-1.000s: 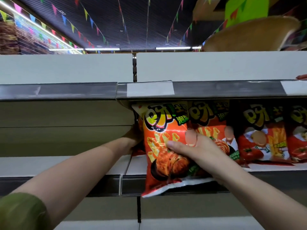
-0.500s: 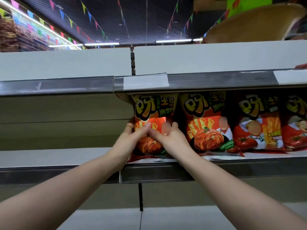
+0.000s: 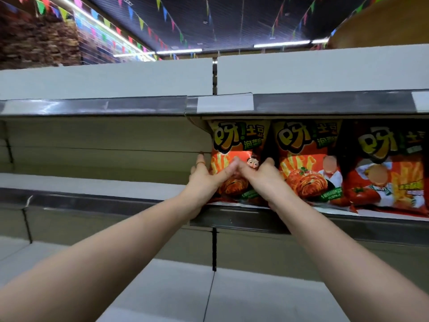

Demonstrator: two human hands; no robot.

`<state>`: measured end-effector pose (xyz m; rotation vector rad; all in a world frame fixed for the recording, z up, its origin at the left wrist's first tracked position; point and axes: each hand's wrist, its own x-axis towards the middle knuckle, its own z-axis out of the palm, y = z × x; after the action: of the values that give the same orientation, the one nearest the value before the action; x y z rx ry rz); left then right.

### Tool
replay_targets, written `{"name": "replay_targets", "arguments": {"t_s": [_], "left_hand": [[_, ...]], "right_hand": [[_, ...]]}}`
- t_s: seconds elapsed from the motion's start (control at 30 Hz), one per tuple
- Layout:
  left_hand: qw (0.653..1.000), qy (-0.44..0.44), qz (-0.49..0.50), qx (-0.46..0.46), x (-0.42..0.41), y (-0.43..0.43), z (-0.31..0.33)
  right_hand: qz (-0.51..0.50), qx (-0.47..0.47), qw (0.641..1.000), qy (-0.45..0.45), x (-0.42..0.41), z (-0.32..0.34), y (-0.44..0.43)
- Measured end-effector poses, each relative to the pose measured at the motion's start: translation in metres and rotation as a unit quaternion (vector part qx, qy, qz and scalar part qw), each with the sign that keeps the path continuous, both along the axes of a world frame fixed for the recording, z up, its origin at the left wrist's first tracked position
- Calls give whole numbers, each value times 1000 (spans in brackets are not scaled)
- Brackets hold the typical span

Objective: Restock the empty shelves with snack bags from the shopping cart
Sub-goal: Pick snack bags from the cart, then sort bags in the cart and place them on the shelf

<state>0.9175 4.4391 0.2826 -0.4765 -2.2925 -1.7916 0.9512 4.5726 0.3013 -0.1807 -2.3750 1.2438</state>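
Orange-red foil with a yellow logo: that is the kimchi fries snack bag (image 3: 232, 145) I am handling. It stands upright at the left end of the row on the middle shelf (image 3: 92, 185), with its bottom seam at the shelf's front lip.

My left hand (image 3: 204, 182) has the bag's 9 o'clock edge, fingers (image 3: 199, 157) curled behind it and thumb laid across the front. My right hand (image 3: 264, 180) has the 3 o'clock edge, fingers (image 3: 269, 161) tucked into the gap beside the next bag. The two thumbs touch over the middle of the pack, so both sets of fingers are clamped on this one bag. A thin ring (image 3: 200, 163) sits on a left finger.

At 3 o'clock of it, just beside, stands a second kimchi bag (image 3: 306, 163), and further that way a tomato bag (image 3: 390, 177), both upright. At 9 o'clock the shelf runs bare.

At 12 o'clock the upper shelf's grey price rail (image 3: 325, 102) carries a blank white label (image 3: 224, 102). Above hang strings of coloured bunting (image 3: 139, 19).
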Motion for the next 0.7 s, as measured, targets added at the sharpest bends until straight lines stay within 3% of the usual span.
{"name": "replay_targets", "arguments": {"t_s": [0.1, 0.23, 0.4, 0.7], "left_hand": [[996, 19, 63, 61, 26, -7, -9], [985, 32, 152, 80, 51, -33, -36], [968, 38, 233, 80, 89, -93, -54], [924, 6, 378, 64, 154, -231, -87]], "right_hand": [[-28, 109, 985, 129, 24, -2, -12], [57, 126, 943, 302, 46, -18, -54], [211, 49, 939, 265, 55, -36, -123], [395, -25, 891, 223, 60, -64, -256]]}}
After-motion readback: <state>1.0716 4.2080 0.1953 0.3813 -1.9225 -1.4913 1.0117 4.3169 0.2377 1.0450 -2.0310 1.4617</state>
